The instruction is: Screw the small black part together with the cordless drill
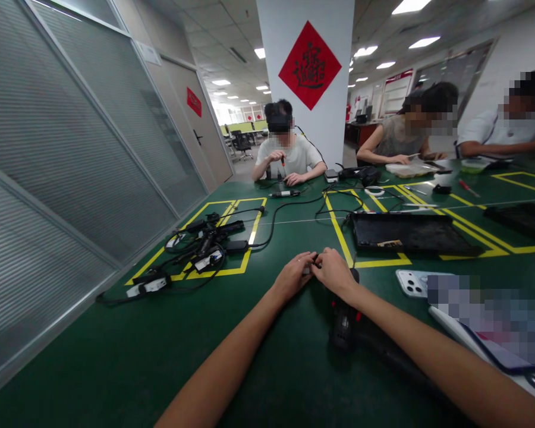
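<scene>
The person's left hand [293, 274] and right hand [334, 272] meet fingertip to fingertip, both pinched on a small dark part [308, 270] (too tiny to identify) just above the green counter [271, 356]. A black power tool [344, 321] lies under the right forearm. Further out sit a white phone [412, 282], a black tray [405, 233] inside yellow tape lines and a tangle of chargers [200, 244]. Beyond that, a white pillar with a red sign [310, 64], glass walls on the left, and other people seated across.
</scene>
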Demonstrator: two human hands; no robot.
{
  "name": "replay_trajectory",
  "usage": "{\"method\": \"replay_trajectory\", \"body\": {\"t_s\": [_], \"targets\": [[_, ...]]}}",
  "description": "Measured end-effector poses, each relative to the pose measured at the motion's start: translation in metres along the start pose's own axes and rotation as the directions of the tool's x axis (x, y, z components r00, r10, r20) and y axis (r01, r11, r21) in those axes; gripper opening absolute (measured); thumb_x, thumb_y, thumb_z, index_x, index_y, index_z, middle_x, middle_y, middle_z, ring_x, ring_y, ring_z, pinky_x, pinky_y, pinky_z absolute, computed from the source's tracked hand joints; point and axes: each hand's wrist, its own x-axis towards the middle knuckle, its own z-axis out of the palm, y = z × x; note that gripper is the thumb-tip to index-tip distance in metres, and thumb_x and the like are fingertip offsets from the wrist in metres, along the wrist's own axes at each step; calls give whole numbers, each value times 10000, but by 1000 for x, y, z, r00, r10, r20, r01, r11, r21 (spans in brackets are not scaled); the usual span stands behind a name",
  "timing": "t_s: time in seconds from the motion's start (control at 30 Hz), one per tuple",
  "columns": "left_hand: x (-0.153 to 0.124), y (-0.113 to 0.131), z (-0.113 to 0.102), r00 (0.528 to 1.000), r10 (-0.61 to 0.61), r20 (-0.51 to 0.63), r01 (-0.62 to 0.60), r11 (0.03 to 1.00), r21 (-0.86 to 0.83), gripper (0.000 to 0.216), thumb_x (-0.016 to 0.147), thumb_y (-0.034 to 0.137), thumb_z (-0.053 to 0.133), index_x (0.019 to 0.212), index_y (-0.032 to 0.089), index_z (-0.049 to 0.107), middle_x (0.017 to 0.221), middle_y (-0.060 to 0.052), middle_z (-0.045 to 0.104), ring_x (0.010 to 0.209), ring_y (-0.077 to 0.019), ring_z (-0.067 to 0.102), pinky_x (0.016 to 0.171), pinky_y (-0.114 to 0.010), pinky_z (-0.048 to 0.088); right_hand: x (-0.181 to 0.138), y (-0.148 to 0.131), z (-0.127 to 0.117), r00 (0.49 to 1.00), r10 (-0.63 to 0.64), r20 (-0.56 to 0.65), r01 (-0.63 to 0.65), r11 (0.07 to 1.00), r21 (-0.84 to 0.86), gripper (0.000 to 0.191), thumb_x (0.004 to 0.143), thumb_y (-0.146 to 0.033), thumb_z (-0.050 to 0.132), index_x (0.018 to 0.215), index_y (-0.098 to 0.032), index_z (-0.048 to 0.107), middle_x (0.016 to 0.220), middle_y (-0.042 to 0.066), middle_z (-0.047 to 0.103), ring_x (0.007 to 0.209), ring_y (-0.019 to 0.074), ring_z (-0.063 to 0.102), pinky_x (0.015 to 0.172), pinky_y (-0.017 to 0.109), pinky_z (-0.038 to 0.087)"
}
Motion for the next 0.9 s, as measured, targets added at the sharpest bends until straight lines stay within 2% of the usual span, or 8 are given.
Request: {"method": "replay_trajectory", "body": {"t_s": [0.1, 0.23, 0.4, 0.63, 0.9], "targets": [[1, 2, 0, 1000, -1, -3, 1, 1000, -7, 273, 806, 167, 565, 1074, 192, 512, 1277, -95, 536, 1211, -210, 480, 1009, -410, 431, 0, 3, 0, 1000, 21, 1, -21, 999, 41, 169, 820, -261, 585, 697, -178, 664, 773, 67, 551, 809, 217, 508, 718, 283, 378], [2, 6, 0, 1000, 6, 2, -6, 1000, -3, 254, 822, 190, 549, 1074, 189, 516, 1274, -95, 539, 1207, -216, 476, 1015, -424, 421, 0, 9, -1, 1000, 21, 22, -23, 995, 100, 75, 766, -266, 674, 751, -193, 666, 806, 52, 558, 854, 215, 511, 761, 268, 385], [2, 7, -1, 1000, 21, 13, -21, 1000, 10, 280, 828, 199, 533, 1106, 180, 515, 1291, -98, 534, 1239, -229, 442, 1049, -444, 382, -2, 15, 1, 999, 15, 44, -21, 990, 140, 165, 695, -267, 752, 804, -209, 642, 857, 36, 546, 820, 201, 520, 762, 268, 398], [2, 8, 0, 998, 57, 28, -59, 994, 91, 331, 803, 191, 531, 1133, 174, 507, 1303, -101, 522, 1259, -241, 429, 1068, -460, 361, -2, 12, -2, 999, -16, 34, 11, 990, 144, 170, 691, -260, 751, 799, -206, 630, 835, 49, 528, 854, 234, 490, 767, 305, 388], [1, 7, 0, 1000, 13, 24, -15, 997, 78, 331, 822, 229, 544, 1143, 181, 482, 1298, -102, 526, 1273, -242, 414, 1051, -447, 387, -2, 16, -1, 1000, 13, 2, -13, 971, 237, 78, 720, -235, 733, 760, -195, 678, 817, 44, 567, 837, 218, 515, 751, 293, 387]]}}
